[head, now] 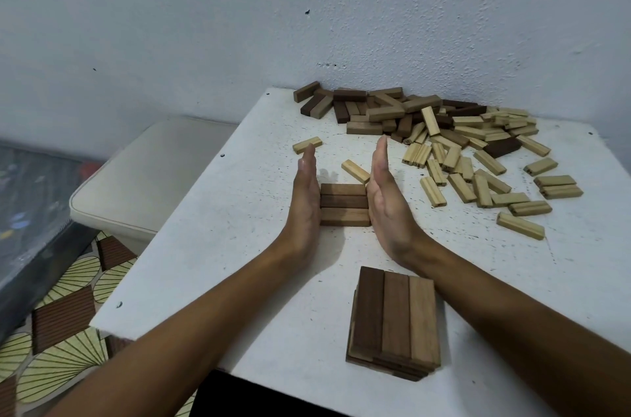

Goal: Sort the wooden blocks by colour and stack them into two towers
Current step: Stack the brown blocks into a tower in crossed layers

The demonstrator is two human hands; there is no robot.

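Three dark brown blocks (344,204) lie side by side in a flat row in the middle of the white table (218,246). My left hand (305,201) stands on edge with straight fingers against the row's left ends. My right hand (383,198) does the same against the right ends. A low tower of dark blocks (396,321) stands near the table's front edge, between my forearms. A mixed pile of dark and light blocks (403,116) lies at the back, and many light blocks (478,177) are scattered at the right.
Two loose light blocks (307,144) (355,171) lie just beyond my fingertips. The table stands in a corner against a white wall (205,24). A cream cushion (150,177) and a patterned floor (68,331) are at the left, below the table's edge.
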